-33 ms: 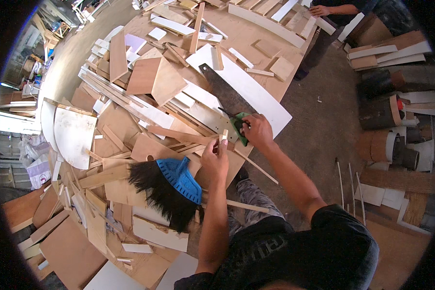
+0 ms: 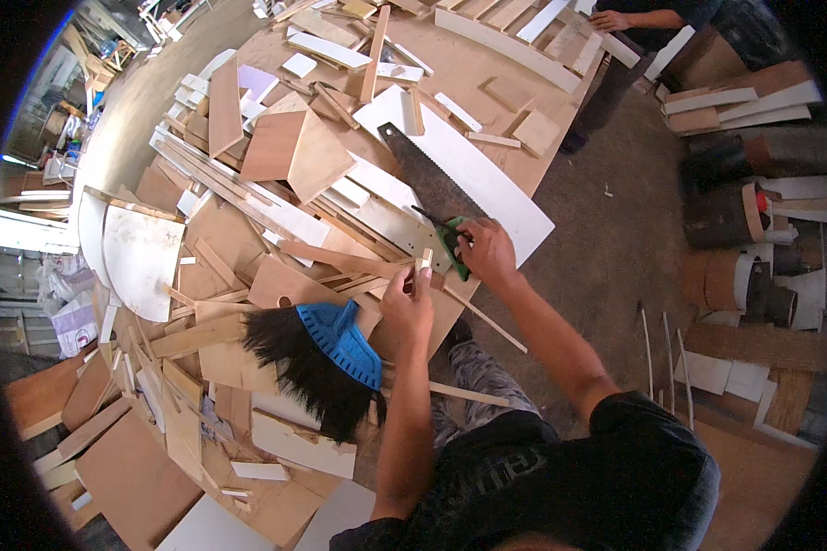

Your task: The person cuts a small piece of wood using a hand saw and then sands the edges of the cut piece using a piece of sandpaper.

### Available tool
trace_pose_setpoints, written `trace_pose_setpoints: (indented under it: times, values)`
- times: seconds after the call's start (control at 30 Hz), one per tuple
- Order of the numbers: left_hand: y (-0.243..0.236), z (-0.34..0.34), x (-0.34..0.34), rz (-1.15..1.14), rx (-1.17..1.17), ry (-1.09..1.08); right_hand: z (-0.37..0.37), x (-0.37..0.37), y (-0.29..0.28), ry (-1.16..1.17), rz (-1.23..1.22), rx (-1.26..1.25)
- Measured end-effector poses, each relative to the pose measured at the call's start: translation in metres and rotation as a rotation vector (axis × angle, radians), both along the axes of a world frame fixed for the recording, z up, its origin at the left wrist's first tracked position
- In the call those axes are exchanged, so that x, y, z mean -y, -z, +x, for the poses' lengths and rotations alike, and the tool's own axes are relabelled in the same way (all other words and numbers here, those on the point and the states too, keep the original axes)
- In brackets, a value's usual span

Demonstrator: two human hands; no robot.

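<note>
Gripping handsaw (image 2: 432, 174) by green handle (image 2: 457, 267) with fingers of right hand (image 2: 489, 253), its blade over white board (image 2: 515, 207) on worktop (image 2: 473, 72); pinching wood piece (image 2: 426, 261) (quite small) between fingers of left hand (image 2: 409, 301).

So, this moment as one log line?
left hand: holding small wood piece; right hand: on green saw handle; broom: near left hand

Light strongest from upper left, pale glare on floor (image 2: 124, 147), right side dimmer, dull saw blade (image 2: 432, 174) against bright white panel (image 2: 501, 197), black shirt (image 2: 616, 477) low in detail, centre reasonably sharp, edges bowed toward rim, black circular vignette, bluish fringe upper left.
</note>
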State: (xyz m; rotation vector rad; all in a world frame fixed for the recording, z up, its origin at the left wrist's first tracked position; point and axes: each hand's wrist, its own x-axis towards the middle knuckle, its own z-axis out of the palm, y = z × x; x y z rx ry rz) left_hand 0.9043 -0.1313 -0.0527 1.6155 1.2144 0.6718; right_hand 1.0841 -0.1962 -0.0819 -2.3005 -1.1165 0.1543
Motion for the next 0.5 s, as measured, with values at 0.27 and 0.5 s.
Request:
trace_pose_setpoints:
  times: [0.27, 0.5]
  values:
    - [-0.015, -0.006, 0.009, -0.003, -0.122, -0.082, -0.001, -0.046, 0.015, -0.097, 0.182, 0.044]
    - [-0.014, -0.034, 0.033, 0.111, -0.087, -0.098, -0.006, -0.074, 0.022, 0.009, 0.165, -0.061]
